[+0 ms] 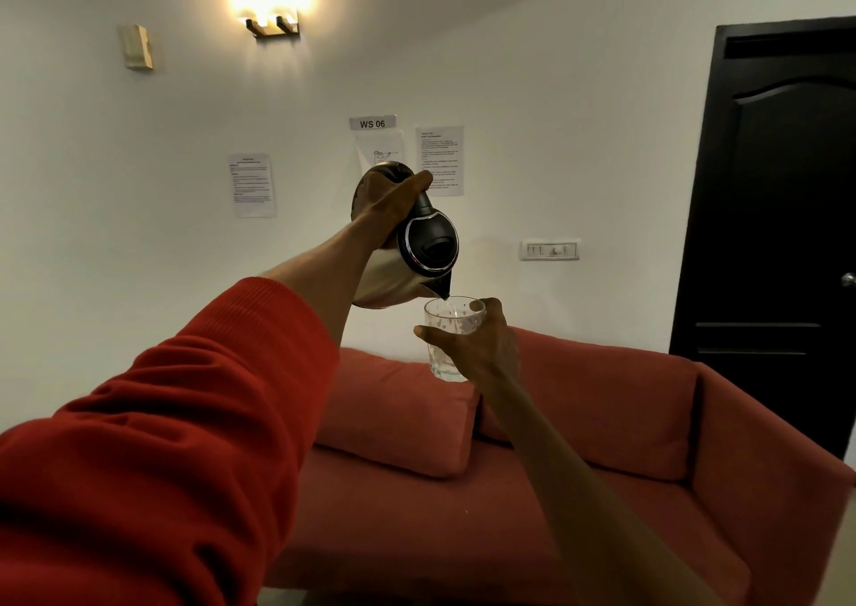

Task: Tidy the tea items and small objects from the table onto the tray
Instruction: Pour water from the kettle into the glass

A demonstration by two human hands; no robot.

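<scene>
The kettle [417,253] is gripped by the left hand [387,207], tipped spout-down over the glass [447,341], held upright in the right hand [481,346].

Both arms are raised in open air in front of the white wall [579,96], with nothing between them and it. The kettle [417,253] spout sits just above the glass [451,332] rim, closing that gap. Below, the red sofa [579,443] blocks downward passage; the black door [783,216] bounds the right
</scene>
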